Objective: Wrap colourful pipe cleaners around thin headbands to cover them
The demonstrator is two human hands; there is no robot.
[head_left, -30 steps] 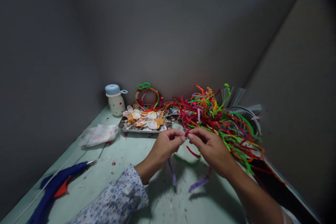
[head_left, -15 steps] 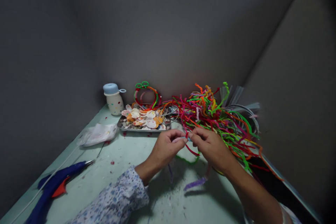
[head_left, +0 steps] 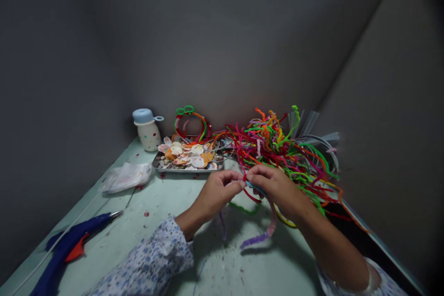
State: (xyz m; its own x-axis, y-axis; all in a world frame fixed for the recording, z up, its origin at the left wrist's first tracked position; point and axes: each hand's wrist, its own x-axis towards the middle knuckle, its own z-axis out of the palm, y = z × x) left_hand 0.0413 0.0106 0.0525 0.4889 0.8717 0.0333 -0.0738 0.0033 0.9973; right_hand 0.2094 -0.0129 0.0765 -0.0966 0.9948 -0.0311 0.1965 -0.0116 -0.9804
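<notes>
Near the middle of the table, my left hand (head_left: 221, 194) and my right hand (head_left: 275, 189) meet fingertip to fingertip. Both pinch a fuzzy craft band, light blue between the fingers, with a red fuzzy stem (head_left: 244, 178) at the pinch. From under my right hand the band curves down through pink to a purple end (head_left: 255, 241). Another thin purple piece (head_left: 222, 225) hangs below my left hand. A green fuzzy stem (head_left: 244, 209) lies beneath the hands, and a yellow one shows by my right wrist.
A metal tray (head_left: 187, 170) holds flower-shaped cutouts. A fuzzy ring (head_left: 204, 128) stands behind it. Right of it is a heap of coloured fuzzy stems (head_left: 277, 145). On the left are a bottle (head_left: 148, 135), a plastic bag (head_left: 128, 177) and a blue glue gun (head_left: 76, 236) with a cord.
My right hand's fingers have shifted slightly at the pinch, and more of the light blue and pink band shows below them. The whole view has moved a little.
</notes>
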